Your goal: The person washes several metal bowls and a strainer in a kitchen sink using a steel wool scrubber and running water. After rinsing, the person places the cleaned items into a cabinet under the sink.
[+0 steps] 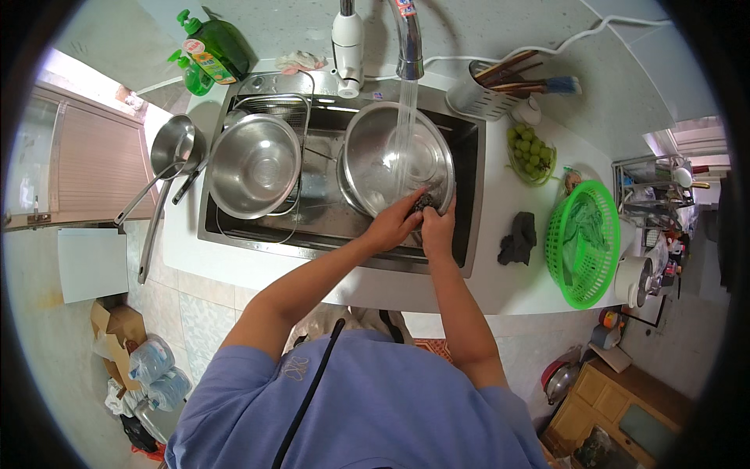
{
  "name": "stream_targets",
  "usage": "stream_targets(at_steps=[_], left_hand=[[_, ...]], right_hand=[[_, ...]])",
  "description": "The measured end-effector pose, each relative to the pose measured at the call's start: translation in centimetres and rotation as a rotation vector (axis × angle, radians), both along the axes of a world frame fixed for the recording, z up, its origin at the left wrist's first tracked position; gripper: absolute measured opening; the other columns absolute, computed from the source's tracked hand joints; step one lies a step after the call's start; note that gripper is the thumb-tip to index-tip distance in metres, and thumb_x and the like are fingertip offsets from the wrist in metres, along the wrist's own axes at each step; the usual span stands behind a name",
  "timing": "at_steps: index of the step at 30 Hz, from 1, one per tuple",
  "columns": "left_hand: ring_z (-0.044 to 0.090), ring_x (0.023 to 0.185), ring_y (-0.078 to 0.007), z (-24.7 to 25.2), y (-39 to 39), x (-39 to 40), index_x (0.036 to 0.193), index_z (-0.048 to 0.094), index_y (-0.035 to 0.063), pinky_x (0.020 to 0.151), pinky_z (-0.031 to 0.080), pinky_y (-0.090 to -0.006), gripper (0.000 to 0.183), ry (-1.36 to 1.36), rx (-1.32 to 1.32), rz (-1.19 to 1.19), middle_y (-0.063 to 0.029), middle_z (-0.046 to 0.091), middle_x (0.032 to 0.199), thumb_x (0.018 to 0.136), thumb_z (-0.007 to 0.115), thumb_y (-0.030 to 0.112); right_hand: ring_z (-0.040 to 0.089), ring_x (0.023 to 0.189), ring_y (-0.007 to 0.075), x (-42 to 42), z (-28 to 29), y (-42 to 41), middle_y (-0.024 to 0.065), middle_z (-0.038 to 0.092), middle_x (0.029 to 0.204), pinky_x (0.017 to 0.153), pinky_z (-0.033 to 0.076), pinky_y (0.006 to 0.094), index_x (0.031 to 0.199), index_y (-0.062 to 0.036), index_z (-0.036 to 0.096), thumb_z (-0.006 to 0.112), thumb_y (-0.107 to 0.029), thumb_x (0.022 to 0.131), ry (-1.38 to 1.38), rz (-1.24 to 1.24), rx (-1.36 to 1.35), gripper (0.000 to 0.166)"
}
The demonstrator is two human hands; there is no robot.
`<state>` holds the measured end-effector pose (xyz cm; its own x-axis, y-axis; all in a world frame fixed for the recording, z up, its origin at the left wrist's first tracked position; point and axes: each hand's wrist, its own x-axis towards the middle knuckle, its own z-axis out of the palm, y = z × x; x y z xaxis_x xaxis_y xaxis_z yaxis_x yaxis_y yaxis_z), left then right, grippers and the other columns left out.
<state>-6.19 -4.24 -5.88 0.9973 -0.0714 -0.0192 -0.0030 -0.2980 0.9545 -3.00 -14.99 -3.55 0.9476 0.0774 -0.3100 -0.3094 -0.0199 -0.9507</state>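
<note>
A wide stainless-steel bowl (375, 152) is tilted in the sink, and water from the faucet spout (410, 64) runs into it. At the bowl's near rim, my left hand (392, 224) has its fingers on a dark steel-wool scrubber (423, 202). My right hand (438, 233) grips the same rim close beside it, thumb inside and fingers partly hidden by the bowl. The scrubber lies between the two hands. To the left, a second steel bowl (255, 167) rests over a wire rack (306, 126) in the sink (319, 193).
Steel saucepans (174, 146) and green soap bottles (217, 53) stand left of the sink. On the right are a utensil holder (469, 97), green grapes (531, 149), a dark cloth (518, 238) and a green plastic basket (612, 243). A white cord (562, 42) runs behind the faucet.
</note>
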Motion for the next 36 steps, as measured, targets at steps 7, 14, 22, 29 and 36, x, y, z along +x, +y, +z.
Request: stream_targets(at_steps=[7,14,22,29,36], left_hand=[[0.037,0.113,-0.0257,-2.2,9.2,1.4,0.114,0.045,0.0131,0.096,0.026,-0.0420,0.045,-0.317,0.925,-0.320,-0.0122,0.041,0.120,0.070,0.056,0.017],[0.039,0.107,-0.0290,-1.3,8.3,2.3,0.098,0.050,0.0098,0.085,0.033,-0.0409,0.033,-0.451,0.915,0.056,-0.0111,0.046,0.110,0.065,0.054,0.008],[0.048,0.082,-0.0152,-0.1,8.8,1.6,0.100,0.043,0.0025,0.074,0.040,-0.0258,0.024,-0.212,-0.256,0.747,-0.0084,0.050,0.089,0.077,0.049,0.004],[0.048,0.085,-0.0110,1.1,13.2,1.0,0.103,0.042,0.0030,0.075,0.042,-0.0244,0.021,-0.120,-0.636,0.844,-0.0041,0.049,0.094,0.082,0.045,0.006],[0.051,0.082,-0.0115,-1.1,12.3,-1.1,0.102,0.044,0.0083,0.073,0.043,-0.0266,0.022,0.072,-0.659,0.864,-0.0023,0.051,0.094,0.081,0.042,0.007]], right_hand=[[0.051,0.091,0.0227,1.7,1.4,-2.9,0.0187,0.047,0.112,0.079,0.038,0.0254,0.131,-0.0031,0.017,0.041,-0.001,0.071,-0.038,0.185,-0.312,0.065],[0.057,0.074,0.0263,6.3,1.4,-5.0,0.0196,0.056,0.091,0.069,0.044,0.0319,0.131,-0.0033,0.019,0.045,-0.006,0.070,0.083,0.370,-0.470,0.066],[0.059,0.071,0.0320,3.3,1.1,-6.5,0.0200,0.054,0.089,0.060,0.049,0.0497,0.111,0.0046,0.038,0.047,-0.013,0.071,0.723,0.353,-0.143,0.045],[0.058,0.069,0.0340,2.0,0.7,-2.8,0.0220,0.054,0.089,0.060,0.051,0.0473,0.107,0.0081,0.039,0.044,-0.015,0.074,0.823,0.319,0.010,0.041],[0.056,0.082,0.0328,5.0,0.6,-5.0,0.0207,0.046,0.106,0.053,0.051,0.0428,0.124,-0.0050,0.026,0.045,-0.011,0.073,0.256,0.320,-0.428,0.055]])
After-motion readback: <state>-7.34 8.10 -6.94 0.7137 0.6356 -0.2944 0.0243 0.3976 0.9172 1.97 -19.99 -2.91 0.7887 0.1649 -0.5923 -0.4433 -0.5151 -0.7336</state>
